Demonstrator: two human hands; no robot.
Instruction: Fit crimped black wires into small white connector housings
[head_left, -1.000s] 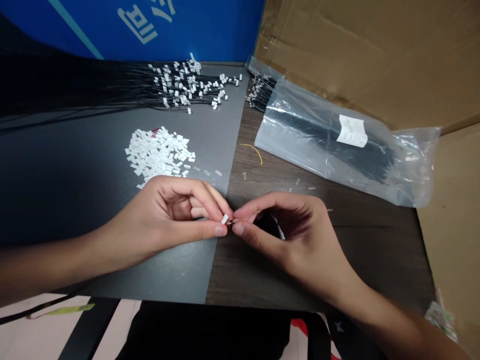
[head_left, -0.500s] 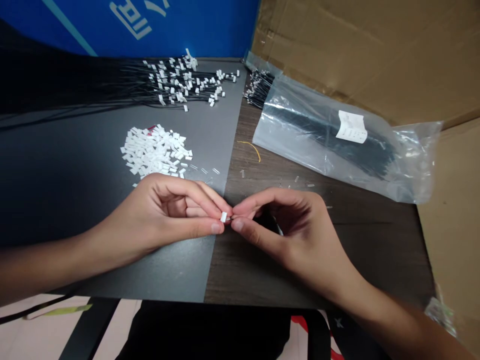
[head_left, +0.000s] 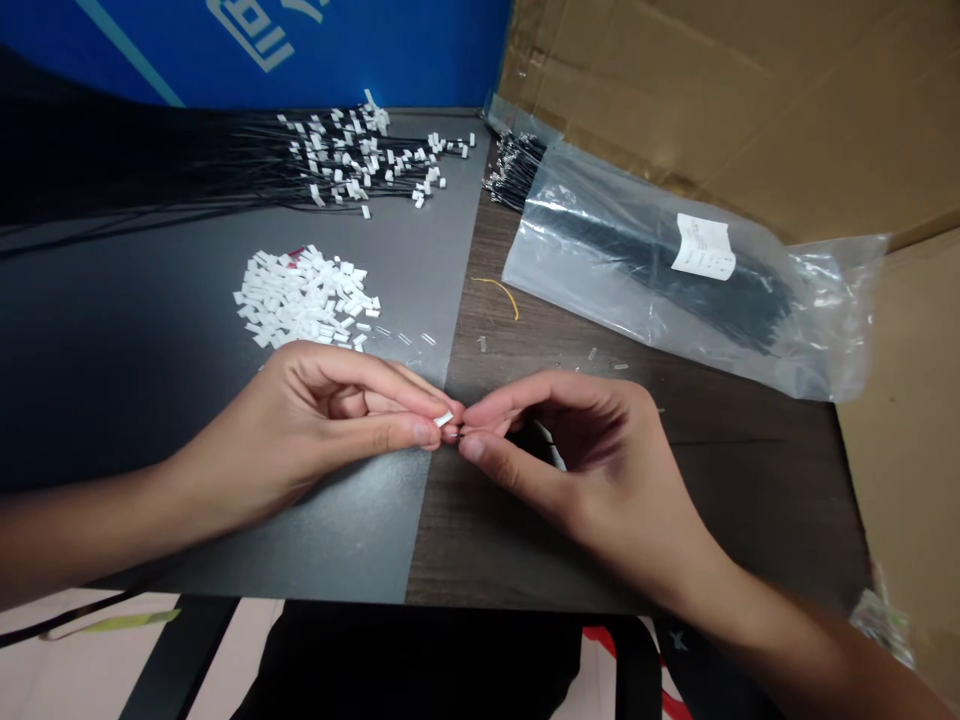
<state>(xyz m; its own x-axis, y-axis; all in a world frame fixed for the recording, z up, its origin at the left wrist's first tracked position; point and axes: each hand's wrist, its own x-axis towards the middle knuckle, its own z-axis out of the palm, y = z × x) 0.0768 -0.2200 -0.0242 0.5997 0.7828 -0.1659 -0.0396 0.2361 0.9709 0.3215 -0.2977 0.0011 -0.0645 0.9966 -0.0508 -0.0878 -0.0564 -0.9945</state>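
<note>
So the little white connector [head_left: 444, 419] is pinched between left thumb and finger, left hand [head_left: 319, 410] on the grey side. Right hand [head_left: 592, 485] is just beside it, thumb and finger pressed on what looks like a wire end [head_left: 456, 434], mostly covered. Connector pile [head_left: 304, 295] sits behind the left hand, which hides its near edge. Farther back: black wires [head_left: 262, 155], cut off at left, and a clear bag [head_left: 585, 200], label [head_left: 703, 247] too small to read.
</note>
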